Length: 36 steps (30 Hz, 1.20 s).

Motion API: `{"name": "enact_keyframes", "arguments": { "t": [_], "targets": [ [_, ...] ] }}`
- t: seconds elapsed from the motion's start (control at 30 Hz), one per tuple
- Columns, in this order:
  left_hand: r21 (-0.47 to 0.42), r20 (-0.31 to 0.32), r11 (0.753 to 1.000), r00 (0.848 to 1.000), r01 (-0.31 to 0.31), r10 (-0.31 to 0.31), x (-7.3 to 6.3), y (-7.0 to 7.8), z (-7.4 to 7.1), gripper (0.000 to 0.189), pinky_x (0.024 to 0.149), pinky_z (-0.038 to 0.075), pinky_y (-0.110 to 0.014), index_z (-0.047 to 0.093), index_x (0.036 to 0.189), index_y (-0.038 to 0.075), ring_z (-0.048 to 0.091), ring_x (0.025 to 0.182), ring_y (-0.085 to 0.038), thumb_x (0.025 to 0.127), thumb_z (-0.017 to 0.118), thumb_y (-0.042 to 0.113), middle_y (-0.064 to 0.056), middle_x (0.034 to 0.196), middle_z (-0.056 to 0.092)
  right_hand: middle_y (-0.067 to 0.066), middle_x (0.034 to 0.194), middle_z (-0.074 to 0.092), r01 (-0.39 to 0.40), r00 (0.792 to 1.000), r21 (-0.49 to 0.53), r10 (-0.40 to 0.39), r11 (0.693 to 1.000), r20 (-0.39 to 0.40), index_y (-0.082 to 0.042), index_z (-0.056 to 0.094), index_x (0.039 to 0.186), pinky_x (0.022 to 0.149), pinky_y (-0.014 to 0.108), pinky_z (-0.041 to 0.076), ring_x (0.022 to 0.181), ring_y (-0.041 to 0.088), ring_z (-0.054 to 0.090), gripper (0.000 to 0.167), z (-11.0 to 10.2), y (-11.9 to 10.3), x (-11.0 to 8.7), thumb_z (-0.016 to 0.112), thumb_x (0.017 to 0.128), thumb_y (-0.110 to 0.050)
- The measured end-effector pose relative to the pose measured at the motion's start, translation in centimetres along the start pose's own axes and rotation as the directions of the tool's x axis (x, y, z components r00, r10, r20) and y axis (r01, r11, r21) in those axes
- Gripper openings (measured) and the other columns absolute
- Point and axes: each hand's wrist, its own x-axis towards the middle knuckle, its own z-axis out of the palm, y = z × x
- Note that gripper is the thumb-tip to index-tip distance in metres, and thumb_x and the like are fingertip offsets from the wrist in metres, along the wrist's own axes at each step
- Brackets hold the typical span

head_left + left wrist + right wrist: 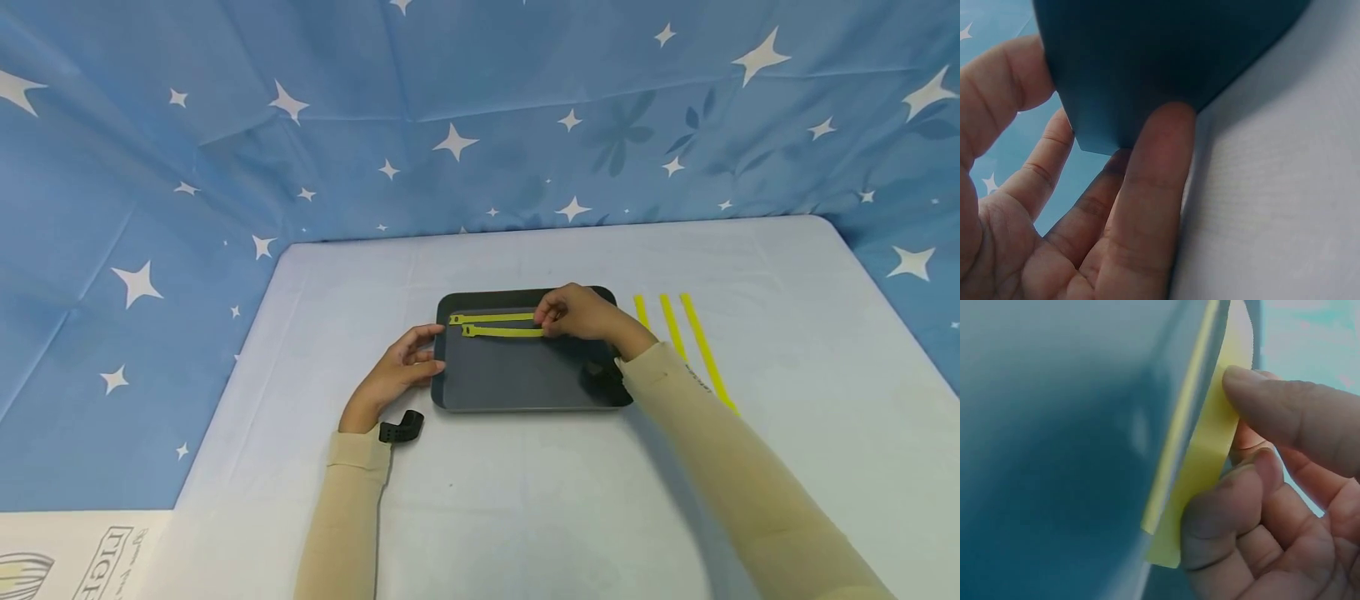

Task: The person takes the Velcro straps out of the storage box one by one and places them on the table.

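A dark grey tray [517, 379] lies on the white-covered table. My left hand [397, 371] is at its left side; its thumb [1159, 140] presses the tray's outer wall [1116, 69] and the fingers touch the edge. Two yellow cable straps with slotted heads lie in the tray, an upper strap [491, 317] and a lower strap [502, 332], nearly parallel. At their right ends, my right hand [577, 315] pinches one yellow strap [1207, 453] between thumb and bent fingers. Another yellow strap [1179, 425] runs alongside it in the right wrist view.
Right of the tray lie three more yellow straps [703, 342], partly covered by the right sleeve [720, 450]. A blue star-patterned cloth [480, 125] hangs behind the white tablecloth [525, 508]. A printed sheet [82, 554] shows at bottom left.
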Motion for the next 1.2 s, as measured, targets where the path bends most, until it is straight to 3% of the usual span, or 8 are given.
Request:
{"name": "enact_keyframes", "arguments": {
  "t": [0.1, 0.23, 0.4, 0.6, 0.77, 0.9, 1.0, 1.2],
  "targets": [
    [0.005, 0.006, 1.000, 1.000, -0.007, 0.007, 0.0, 0.0, 0.0, 0.067, 0.084, 0.057, -0.026, 0.041, 0.162, 0.001, 0.065, 0.103, -0.011, 0.101, 0.067, 0.000, -0.025, 0.165, 0.039, 0.021, 0.112, 0.073, 0.046, 0.999, 0.016, -0.046, 0.999, 0.007, 0.009, 0.074, 0.115, 0.085, 0.040, 0.057, 0.101, 0.033, 0.070, 0.015, -0.7, -0.3, -0.9, 0.065, 0.103, 0.008],
    [0.006, 0.007, 1.000, 1.000, -0.008, 0.008, 0.0, -0.1, 0.0, 0.067, 0.083, 0.057, -0.026, 0.041, 0.162, 0.001, 0.064, 0.103, -0.011, 0.101, 0.067, 0.001, -0.025, 0.164, 0.039, 0.023, 0.121, 0.072, 0.067, 0.998, 0.009, -0.067, 0.998, -0.012, 0.009, 0.074, 0.121, 0.077, 0.037, 0.052, 0.094, 0.030, 0.066, 0.021, -1.3, -0.5, -2.0, 0.060, 0.106, 0.005],
    [0.004, -0.001, 1.000, 1.000, -0.003, 0.003, 0.0, -0.3, 0.0, 0.067, 0.083, 0.057, -0.026, 0.041, 0.162, 0.001, 0.063, 0.103, -0.011, 0.101, 0.068, 0.001, -0.024, 0.163, 0.041, 0.022, 0.115, 0.069, 0.083, 0.987, -0.015, -0.084, 0.996, -0.134, 0.008, 0.076, 0.117, 0.075, 0.035, 0.049, 0.085, 0.025, 0.059, 0.021, -1.7, -0.4, -3.2, 0.058, 0.106, 0.004],
    [0.005, 0.000, 1.000, 1.000, 0.000, 0.000, 0.0, -0.4, 0.0, 0.067, 0.084, 0.057, -0.026, 0.041, 0.163, 0.001, 0.064, 0.103, -0.010, 0.101, 0.068, 0.001, -0.025, 0.163, 0.040, 0.018, 0.101, 0.064, 0.160, 0.930, 0.042, -0.136, 0.986, -0.341, 0.006, 0.076, 0.114, 0.070, 0.030, 0.047, 0.076, 0.024, 0.056, 0.020, -1.7, -0.6, -4.8, 0.057, 0.107, 0.001],
    [0.000, 0.013, 1.000, 1.000, -0.011, 0.011, 0.0, -0.1, 0.2, 0.067, 0.084, 0.057, -0.026, 0.039, 0.163, -0.001, 0.065, 0.103, -0.010, 0.101, 0.067, 0.000, -0.027, 0.164, 0.038, 0.017, 0.101, 0.065, 0.240, 0.897, 0.144, -0.162, 0.960, -0.412, 0.008, 0.072, 0.120, 0.082, 0.027, 0.059, 0.086, 0.028, 0.069, 0.024, -1.9, -0.6, -6.3, 0.054, 0.110, -0.002],
    [0.004, 0.016, 1.000, 1.000, -0.009, 0.009, 0.0, 0.0, 0.3, 0.067, 0.084, 0.057, -0.026, 0.039, 0.163, -0.001, 0.065, 0.103, -0.010, 0.101, 0.067, 0.000, -0.027, 0.165, 0.038, 0.010, 0.110, 0.066, 0.276, 0.891, 0.243, -0.153, 0.930, -0.427, 0.009, 0.070, 0.124, 0.088, 0.025, 0.060, 0.095, 0.020, 0.072, 0.026, -2.2, -0.6, -7.6, 0.051, 0.111, -0.003],
    [0.010, 0.010, 1.000, 1.000, -0.002, 0.002, 0.0, 0.0, 0.3, 0.067, 0.084, 0.057, -0.026, 0.039, 0.163, 0.000, 0.065, 0.103, -0.010, 0.101, 0.067, 0.001, -0.026, 0.165, 0.038, 0.006, 0.113, 0.068, 0.276, 0.893, 0.300, -0.129, 0.913, -0.432, 0.002, 0.072, 0.123, 0.087, 0.027, 0.061, 0.097, 0.015, 0.074, 0.022, -2.5, -0.6, -8.5, 0.055, 0.110, -0.004],
    [0.032, -0.002, 0.999, 1.000, 0.013, -0.013, -0.2, -0.1, 0.1, 0.067, 0.085, 0.056, -0.027, 0.040, 0.163, 0.004, 0.065, 0.104, -0.010, 0.102, 0.068, 0.003, -0.023, 0.167, 0.038, -0.001, 0.114, 0.070, 0.210, 0.903, 0.314, -0.060, 0.926, -0.425, -0.008, 0.073, 0.124, 0.083, 0.028, 0.063, 0.097, 0.012, 0.076, 0.019, -3.3, -0.4, -10.3, 0.067, 0.106, -0.004]
  ]
}}
